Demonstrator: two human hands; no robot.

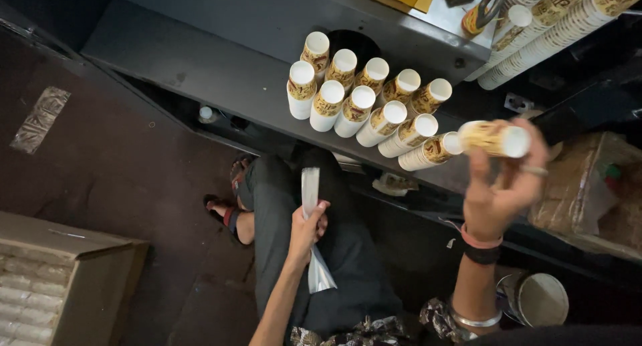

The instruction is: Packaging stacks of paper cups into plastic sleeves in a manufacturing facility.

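Note:
My right hand (503, 185) is raised and grips a short stack of white paper cups with brown and gold print (493, 138), held sideways next to the cups on the counter. My left hand (309, 227) is lower, over my lap, shut on a long clear plastic sleeve (311, 232) that hangs down past my wrist. Several stacks of the same printed cups (364, 105) stand in two rows on the dark grey counter (221, 71).
Long stacks of cups (555, 25) lie at the top right beside a tape roll (483, 11). An open cardboard box of packed cups (40, 286) sits at the lower left. A brown wrapped bundle (588, 185) and a round tin (535, 299) are on the right.

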